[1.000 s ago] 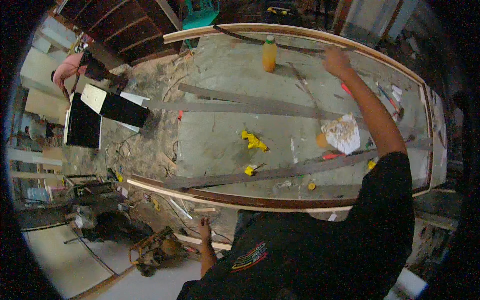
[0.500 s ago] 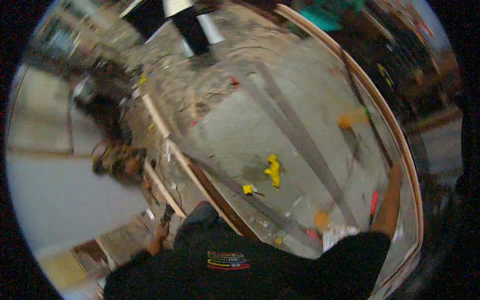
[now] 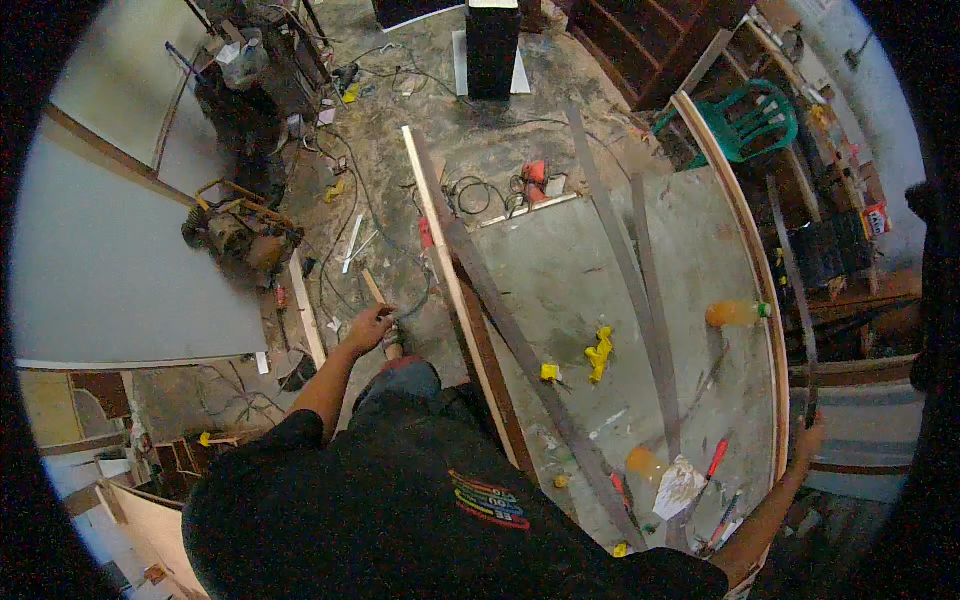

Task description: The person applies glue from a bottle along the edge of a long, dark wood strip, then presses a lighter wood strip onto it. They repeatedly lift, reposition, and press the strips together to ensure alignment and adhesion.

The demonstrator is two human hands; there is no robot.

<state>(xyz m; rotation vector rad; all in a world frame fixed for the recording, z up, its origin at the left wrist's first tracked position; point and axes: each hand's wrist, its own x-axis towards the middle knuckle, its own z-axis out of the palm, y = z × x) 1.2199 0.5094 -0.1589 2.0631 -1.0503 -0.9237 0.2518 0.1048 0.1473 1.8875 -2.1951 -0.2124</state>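
At the right, my right hand (image 3: pixel 812 438) is closed around the lower end of a long, thin dark-grey strip (image 3: pixel 795 265). This strip stretches away outside the wooden-edged rim of the grey work surface (image 3: pixel 560 265). My left hand (image 3: pixel 370 328) is held out over the floor, its fingers loosely bent and apart, with nothing visible in them. Between the hands, more long grey strips (image 3: pixel 625 270) lie across the work surface. Closest to my left hand is a light wooden rail (image 3: pixel 440 250) along the surface's left side.
A bottle of orange liquid (image 3: pixel 735 314), a yellow object (image 3: pixel 599 355), a red-handled tool (image 3: pixel 716 458) and crumpled white paper (image 3: pixel 679 488) lie on the surface. Beyond stands a green chair (image 3: pixel 750 120). A yellow-framed machine (image 3: pixel 240 225) and cables occupy the floor at left.
The view has turned and steadied. My left hand has swung forward from beside my body. My right hand now shows outside the right rim, gripping the grey strip.
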